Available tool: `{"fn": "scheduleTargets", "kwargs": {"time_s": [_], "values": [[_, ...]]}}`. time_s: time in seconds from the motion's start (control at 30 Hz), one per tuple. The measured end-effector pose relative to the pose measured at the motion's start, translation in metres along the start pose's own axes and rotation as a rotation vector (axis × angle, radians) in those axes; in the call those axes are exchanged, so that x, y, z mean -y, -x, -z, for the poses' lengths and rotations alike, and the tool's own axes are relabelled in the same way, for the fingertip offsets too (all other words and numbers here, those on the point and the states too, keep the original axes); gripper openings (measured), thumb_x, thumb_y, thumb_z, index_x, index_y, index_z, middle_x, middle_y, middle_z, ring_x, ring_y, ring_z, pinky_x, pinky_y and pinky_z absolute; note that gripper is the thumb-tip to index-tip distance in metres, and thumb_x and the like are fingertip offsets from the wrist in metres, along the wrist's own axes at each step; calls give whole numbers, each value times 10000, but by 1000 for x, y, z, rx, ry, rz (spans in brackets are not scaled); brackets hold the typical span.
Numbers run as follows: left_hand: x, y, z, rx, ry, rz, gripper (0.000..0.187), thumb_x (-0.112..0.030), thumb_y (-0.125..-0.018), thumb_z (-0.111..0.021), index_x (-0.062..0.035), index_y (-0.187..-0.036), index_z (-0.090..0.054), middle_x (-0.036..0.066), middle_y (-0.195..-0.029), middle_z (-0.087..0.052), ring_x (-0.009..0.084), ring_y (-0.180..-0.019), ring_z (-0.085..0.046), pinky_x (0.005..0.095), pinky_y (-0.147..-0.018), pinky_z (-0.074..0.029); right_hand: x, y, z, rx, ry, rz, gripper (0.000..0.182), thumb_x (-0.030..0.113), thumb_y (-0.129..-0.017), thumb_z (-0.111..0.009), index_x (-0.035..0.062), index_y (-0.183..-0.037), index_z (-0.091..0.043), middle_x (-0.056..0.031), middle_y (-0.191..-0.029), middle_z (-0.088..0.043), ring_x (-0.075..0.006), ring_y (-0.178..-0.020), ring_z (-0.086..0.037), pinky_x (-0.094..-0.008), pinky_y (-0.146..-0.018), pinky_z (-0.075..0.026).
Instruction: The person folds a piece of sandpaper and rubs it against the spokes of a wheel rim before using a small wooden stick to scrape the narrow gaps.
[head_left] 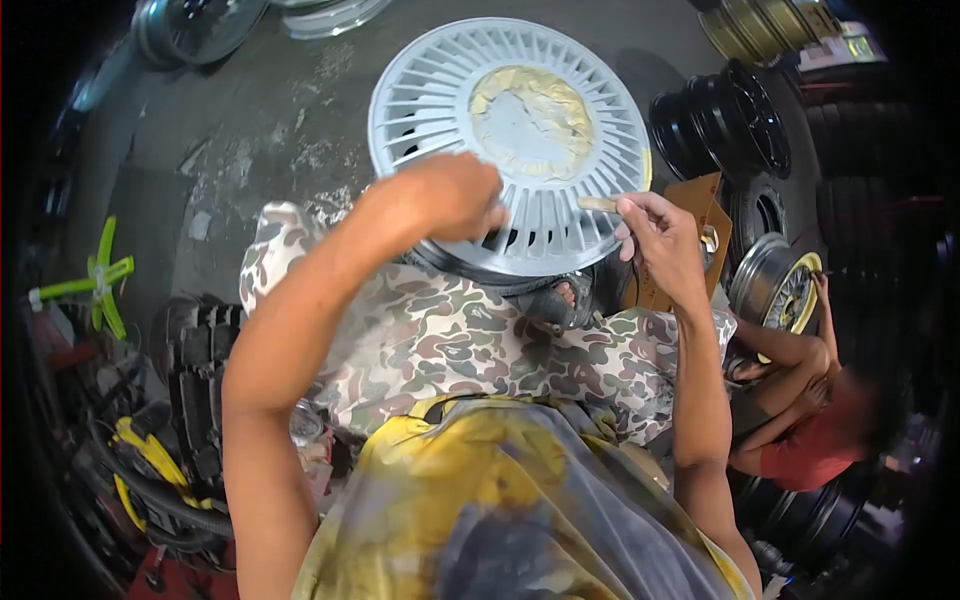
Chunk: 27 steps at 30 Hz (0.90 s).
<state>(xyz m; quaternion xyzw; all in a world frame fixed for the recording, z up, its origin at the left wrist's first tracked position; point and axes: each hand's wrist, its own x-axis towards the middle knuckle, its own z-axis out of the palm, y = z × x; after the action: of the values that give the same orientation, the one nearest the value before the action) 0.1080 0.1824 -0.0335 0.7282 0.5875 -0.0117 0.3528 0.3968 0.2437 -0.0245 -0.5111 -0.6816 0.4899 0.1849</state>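
A pale grey wheel with many thin spokes (430, 95) lies in front of my knees. Its centre is covered by a round patch of cream tape or paper (575, 135). My left hand (455, 197) is over the wheel's near left spokes, its fingers curled; I cannot make out what is in them. At the right rim, my right hand (660, 235) pinches a small tan strip (597, 204) between thumb and fingers. Under the wheel, a dark round support shows at its near edge.
Black rims (720, 120) and a gold rim (765, 30) stand at the right. A cardboard box (700, 205) is beside the wheel. Another person in red (815, 450) sits at the right, a hand on a spoked rim (780, 290). A green fan (107, 275) is left.
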Motion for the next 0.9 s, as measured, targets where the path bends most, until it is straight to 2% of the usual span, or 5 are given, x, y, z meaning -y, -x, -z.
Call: {"fn": "scheduleTargets", "kwargs": {"time_s": [0.13,0.33,0.43,0.53,0.9], "values": [[-20,17,-50,-15,91,-153,396,-292,-1022,-626,-3,-1292,-644,225,-1212,-676,403,-1129,-651,486,-983,-520,-48,20,24,-199,74,35,237,179,-1040,-658,-33,-1112,-735,-18,-789,-682,-55,-663,-578,-221,-604,-441],[-44,22,-107,-166,-256,-8,450,-307,-1006,-628,-63,-1382,-585,161,-1222,-624,343,-1163,-585,510,-970,-436,-82,45,33,-330,98,30,207,160,-1023,-677,-6,-1120,-752,-12,-807,-688,-53,-716,-563,-235,-658,-466],[-48,13,-110,-128,-248,85,441,-333,-1001,-629,-65,-1350,-603,151,-1235,-606,318,-1138,-575,482,-974,-389,-71,46,29,-252,117,127,199,135,-995,-693,-8,-1119,-752,-41,-827,-695,-89,-692,-572,-243,-662,-476],[-50,17,-118,-178,-300,86,429,-337,-993,-640,-59,-1320,-615,151,-1231,-599,324,-1126,-577,491,-964,-392,-48,40,22,-74,382,383,176,118,-941,-708,5,-1069,-752,-147,-906,-694,-326,-786,-677,-375,-730,-555],[-53,18,-127,-232,-235,175,493,-381,-987,-652,-68,-1366,-610,158,-1300,-581,349,-1280,-524,577,-1212,-278,-37,12,22,258,865,584,188,59,-884,-608,-1,-1051,-670,-158,-1072,-665,-356,-1061,-670,-442,-901,-553]]}}
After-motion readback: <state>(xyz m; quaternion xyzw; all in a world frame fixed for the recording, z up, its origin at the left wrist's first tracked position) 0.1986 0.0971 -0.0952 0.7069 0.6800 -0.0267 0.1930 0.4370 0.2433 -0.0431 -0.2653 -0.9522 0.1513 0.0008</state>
